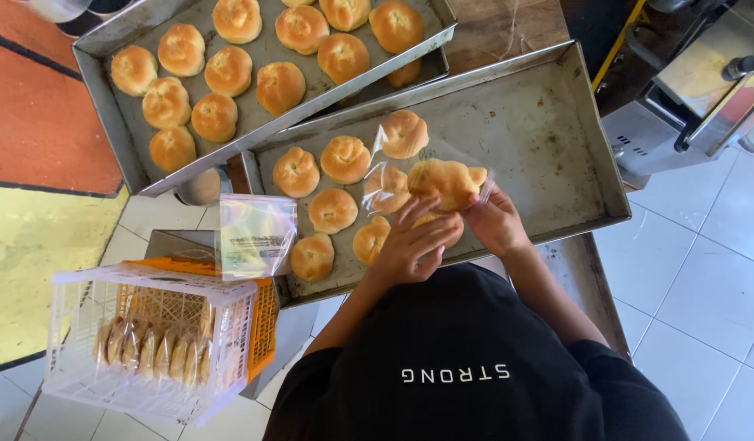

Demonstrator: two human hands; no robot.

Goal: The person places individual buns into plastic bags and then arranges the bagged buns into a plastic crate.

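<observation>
1. Bread roll, golden and oblong, sits in the centre of the frame inside a clear plastic bag, its long axis running left to right between both hands.
2. Lower baking tray, large and metal, lies beneath the hands; seven more rolls rest on its left half.
3. Upper tray, at the upper left, overlaps it and carries many rolls.
4. White plastic crate, at the lower left, holds a row of bagged rolls.
5. Stack of empty bags lies left of the hands.
6. Left hand cups the roll from below, fingers spread.
7. Right hand pinches the roll's right end, the grip narrow; it is the nearer hand.
</observation>
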